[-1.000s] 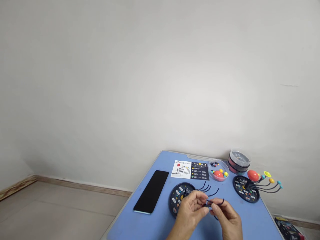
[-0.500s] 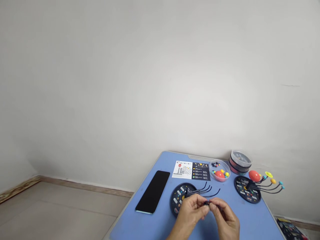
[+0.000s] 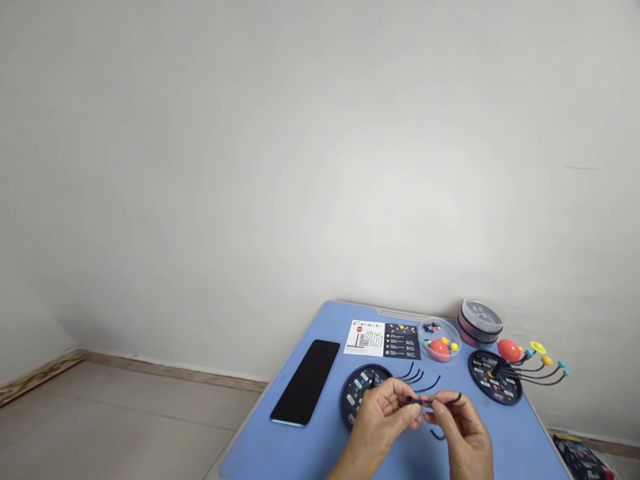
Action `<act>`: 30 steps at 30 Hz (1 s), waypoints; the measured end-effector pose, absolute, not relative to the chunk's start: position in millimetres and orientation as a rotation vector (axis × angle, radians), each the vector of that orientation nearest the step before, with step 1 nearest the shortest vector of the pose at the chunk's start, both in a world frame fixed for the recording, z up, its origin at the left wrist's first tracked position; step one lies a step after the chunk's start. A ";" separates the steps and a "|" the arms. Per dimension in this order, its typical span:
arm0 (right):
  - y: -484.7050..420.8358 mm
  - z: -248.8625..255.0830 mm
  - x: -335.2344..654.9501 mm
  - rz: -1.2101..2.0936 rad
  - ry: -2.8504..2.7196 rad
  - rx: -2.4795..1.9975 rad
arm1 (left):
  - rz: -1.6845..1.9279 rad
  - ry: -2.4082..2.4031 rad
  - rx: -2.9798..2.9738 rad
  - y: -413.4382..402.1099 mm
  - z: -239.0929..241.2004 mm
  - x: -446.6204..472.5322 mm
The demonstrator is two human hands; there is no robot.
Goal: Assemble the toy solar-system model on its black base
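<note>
A thin dark curved rod spans the gap between my two hands above the table's front part. My left hand pinches its ringed end between thumb and fingers. My right hand grips the rod farther along, and its hooked tip shows past the fingers. Behind my left hand, partly hidden, lies a round black base printed with planets; several curved black arms reach out to its right. Another black hooked piece shows below, between the hands.
On the blue table are a dark phone-like slab, a printed instruction sheet, a clear tub of coloured balls and stacked tubs. An assembled solar system model stands right; a box sits beyond the table.
My right hand has moved slightly right and away from the left, exposing more of the rod between them. The hooked piece below has come into view.
</note>
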State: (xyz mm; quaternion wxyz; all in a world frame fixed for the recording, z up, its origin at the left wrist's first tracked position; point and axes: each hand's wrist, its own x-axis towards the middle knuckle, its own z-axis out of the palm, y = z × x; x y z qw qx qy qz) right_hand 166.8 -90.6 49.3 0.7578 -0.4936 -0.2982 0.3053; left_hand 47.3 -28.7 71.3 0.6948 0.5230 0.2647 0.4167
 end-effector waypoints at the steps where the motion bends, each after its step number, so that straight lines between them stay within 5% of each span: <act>1: -90.4 48.9 166.9 0.671 -0.650 -1.080 | 0.928 0.589 1.166 -28.4 70.0 47.3; 30: -91.6 37.3 162.9 0.600 -0.708 -1.136 | 0.976 0.583 1.218 -32.2 63.3 44.1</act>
